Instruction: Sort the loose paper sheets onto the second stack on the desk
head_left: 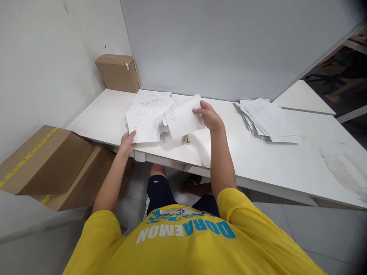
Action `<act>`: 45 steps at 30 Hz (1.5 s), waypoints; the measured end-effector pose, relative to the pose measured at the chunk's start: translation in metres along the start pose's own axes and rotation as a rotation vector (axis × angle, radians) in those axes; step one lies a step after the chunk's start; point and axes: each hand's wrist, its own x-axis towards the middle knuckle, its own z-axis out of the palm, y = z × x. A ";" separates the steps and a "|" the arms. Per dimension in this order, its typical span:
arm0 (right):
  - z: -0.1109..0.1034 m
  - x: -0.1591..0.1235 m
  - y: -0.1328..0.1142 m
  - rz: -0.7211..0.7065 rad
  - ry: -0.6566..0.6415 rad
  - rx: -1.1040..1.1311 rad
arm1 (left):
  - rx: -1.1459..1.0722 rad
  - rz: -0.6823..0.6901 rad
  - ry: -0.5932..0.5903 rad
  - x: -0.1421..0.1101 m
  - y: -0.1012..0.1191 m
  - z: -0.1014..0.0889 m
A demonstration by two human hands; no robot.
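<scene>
White paper fills both hands over the desk. The left hand pinches the written sheet at its near left corner, thumb on top and the other fingers mostly out of sight beneath; whether it grips one layer or several I cannot tell. That sheet lies at the near side of the desk, overlapping the loose papers behind it. The right hand grasps the plain sheet by its right edge, thumb and fingers closed on it, and holds it tilted, its left side close to the papers. A small metal thing, too small to make out, sits just below its lower edge. Well apart to the right lies a fanned stack.

Both sheets should be very light and limp, apt to bend and sag away from the grip, easily creased or torn. Dry paper may slide over its neighbours, so two layers could come up together. An edge or corner seems the best hold, pinched lightly between thumb and fingertips, with the written face left flat and unpressed
</scene>
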 end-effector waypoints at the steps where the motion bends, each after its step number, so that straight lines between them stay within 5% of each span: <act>1: 0.004 -0.002 0.000 -0.043 -0.008 0.021 | 0.002 0.002 0.002 -0.004 -0.004 0.001; 8: 0.070 0.011 0.024 0.066 -0.277 0.146 | 0.081 -0.005 0.062 -0.012 -0.019 0.004; 14: 0.112 0.019 0.056 0.350 -0.086 -0.272 | 0.085 -0.067 0.050 -0.008 -0.021 0.006; 20: 0.139 0.013 0.067 0.293 -0.010 -0.687 | 0.127 -0.040 -0.102 -0.003 -0.018 0.006; 26: 0.137 -0.009 0.065 0.173 0.039 -0.874 | 0.140 0.016 -0.209 -0.017 -0.019 -0.002; 33: 0.124 -0.034 0.075 0.397 -0.018 0.038 | 0.280 0.006 -0.387 -0.026 -0.014 -0.016; 39: 0.106 -0.044 0.070 0.028 0.046 0.118 | 0.477 0.298 -0.505 -0.028 0.011 0.005; 45: 0.091 -0.069 0.066 -0.155 0.183 -0.035 | 0.240 0.467 -0.495 -0.045 0.013 0.035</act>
